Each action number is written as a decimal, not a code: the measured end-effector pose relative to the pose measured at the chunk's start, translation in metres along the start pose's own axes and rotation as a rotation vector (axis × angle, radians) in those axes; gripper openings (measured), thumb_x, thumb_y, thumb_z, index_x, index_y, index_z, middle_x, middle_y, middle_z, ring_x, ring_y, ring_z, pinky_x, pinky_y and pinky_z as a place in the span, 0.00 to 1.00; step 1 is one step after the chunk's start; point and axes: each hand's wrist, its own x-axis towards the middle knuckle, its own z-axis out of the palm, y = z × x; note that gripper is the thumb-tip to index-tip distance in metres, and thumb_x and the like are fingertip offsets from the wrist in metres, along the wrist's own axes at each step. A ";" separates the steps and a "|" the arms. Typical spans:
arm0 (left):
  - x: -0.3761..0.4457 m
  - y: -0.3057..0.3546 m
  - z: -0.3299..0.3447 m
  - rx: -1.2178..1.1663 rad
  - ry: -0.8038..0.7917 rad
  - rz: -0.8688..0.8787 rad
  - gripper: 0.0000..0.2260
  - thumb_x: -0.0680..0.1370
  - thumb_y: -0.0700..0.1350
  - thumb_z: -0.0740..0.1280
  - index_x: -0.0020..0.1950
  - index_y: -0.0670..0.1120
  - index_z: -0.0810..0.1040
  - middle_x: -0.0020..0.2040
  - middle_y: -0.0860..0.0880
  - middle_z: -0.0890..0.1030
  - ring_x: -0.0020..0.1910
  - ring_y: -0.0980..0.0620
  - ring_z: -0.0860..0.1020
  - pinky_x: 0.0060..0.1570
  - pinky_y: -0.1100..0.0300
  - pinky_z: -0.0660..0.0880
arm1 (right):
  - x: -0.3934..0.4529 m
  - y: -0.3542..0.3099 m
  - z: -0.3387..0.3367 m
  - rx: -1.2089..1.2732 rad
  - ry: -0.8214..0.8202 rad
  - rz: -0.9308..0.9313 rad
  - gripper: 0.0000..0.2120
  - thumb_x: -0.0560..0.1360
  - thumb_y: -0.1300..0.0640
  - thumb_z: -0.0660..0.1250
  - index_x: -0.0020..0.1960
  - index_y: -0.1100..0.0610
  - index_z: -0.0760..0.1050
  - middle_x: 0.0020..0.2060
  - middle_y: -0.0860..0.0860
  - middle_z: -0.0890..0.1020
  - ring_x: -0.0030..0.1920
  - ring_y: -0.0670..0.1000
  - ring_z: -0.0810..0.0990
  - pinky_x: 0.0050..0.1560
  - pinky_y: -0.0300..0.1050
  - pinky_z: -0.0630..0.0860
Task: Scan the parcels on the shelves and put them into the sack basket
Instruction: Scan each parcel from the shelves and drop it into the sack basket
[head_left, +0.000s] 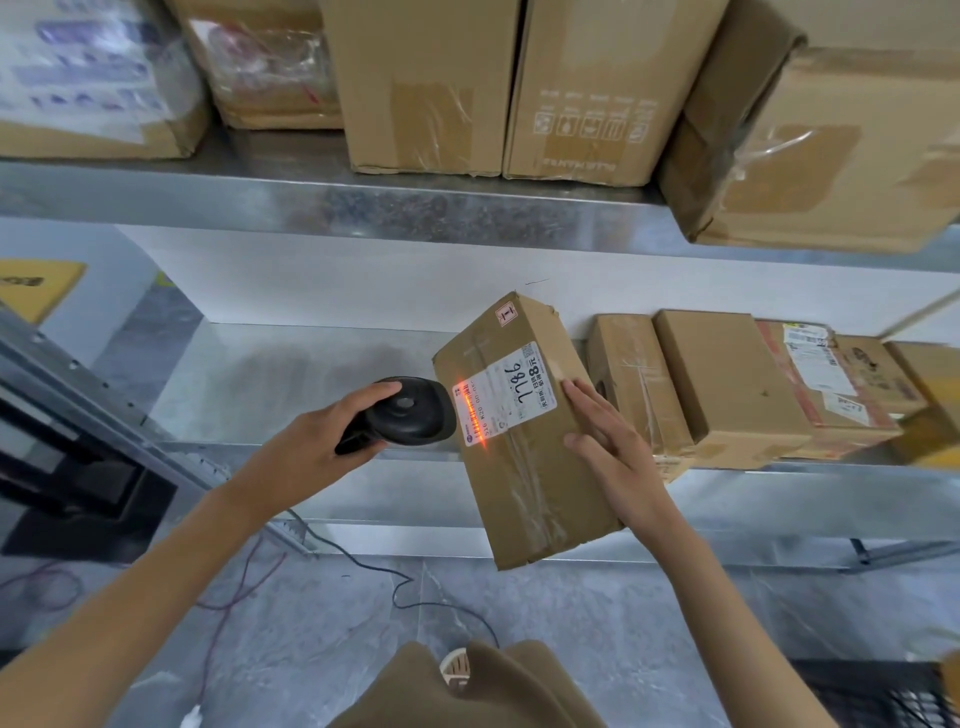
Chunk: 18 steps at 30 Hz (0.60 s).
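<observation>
A brown cardboard parcel (524, 467) with a white label is held out in front of the lower metal shelf (270, 374), tilted. My right hand (613, 452) holds its right side, thumb on the top face and fingers straight along the edge. My left hand (317, 441) grips a black barcode scanner (410, 413) just left of the parcel. The scanner's orange line falls across the barcode at the label's left edge.
Several more cardboard parcels (727, 384) lie on the lower shelf to the right. Large boxes (426, 83) stand on the upper shelf. A dark basket corner (893, 696) shows at bottom right. The scanner cable (395, 582) trails over the grey floor.
</observation>
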 end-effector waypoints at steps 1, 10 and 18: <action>0.001 0.001 -0.001 0.016 -0.001 0.010 0.43 0.76 0.41 0.76 0.71 0.78 0.56 0.57 0.64 0.76 0.53 0.78 0.72 0.52 0.83 0.67 | 0.000 0.001 0.000 0.003 0.000 0.002 0.27 0.80 0.66 0.64 0.67 0.36 0.69 0.70 0.34 0.67 0.63 0.21 0.64 0.55 0.18 0.64; 0.007 0.009 -0.010 0.073 -0.052 0.021 0.40 0.76 0.41 0.76 0.72 0.75 0.59 0.57 0.60 0.77 0.53 0.66 0.76 0.50 0.83 0.67 | -0.006 0.003 0.000 0.021 0.020 0.023 0.27 0.79 0.65 0.64 0.66 0.34 0.70 0.69 0.33 0.67 0.64 0.22 0.65 0.55 0.20 0.65; 0.011 0.031 -0.001 -0.157 0.063 -0.075 0.35 0.71 0.57 0.73 0.71 0.77 0.59 0.58 0.77 0.75 0.55 0.77 0.75 0.52 0.80 0.70 | -0.018 0.002 -0.006 0.052 0.032 0.017 0.27 0.80 0.65 0.63 0.67 0.35 0.70 0.73 0.38 0.66 0.66 0.25 0.65 0.60 0.26 0.68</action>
